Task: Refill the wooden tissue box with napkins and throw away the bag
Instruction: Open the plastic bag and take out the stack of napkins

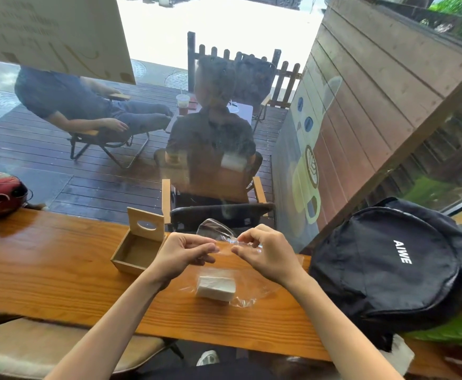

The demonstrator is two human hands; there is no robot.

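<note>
Hands (182, 252) (262, 250) pinch the clear bag's (221, 237) mouth, each grip closed on plastic; napkins (215, 288) (still bagged) rest on the tabletop (60, 270) beside the open wooden tissue box (138, 248).

The clear bag (224, 244), pinched between the left hand (182, 252) and the right hand (262, 252), is so transparent that its edges are hard to trace; how far its opening is parted cannot be told. The fingertips of both hands are partly hidden behind their own curled fingers. Below the grip, the napkins (215, 288) are seen only as one white block; single sheets cannot be made out. Left of the grip, the near inner wall of the wooden tissue box (139, 246) is hidden. Far left, the red helmet (1, 193) is cut by the frame edge. Right of the grip, the black backpack (388, 264) is cropped at the frame edge.
</note>
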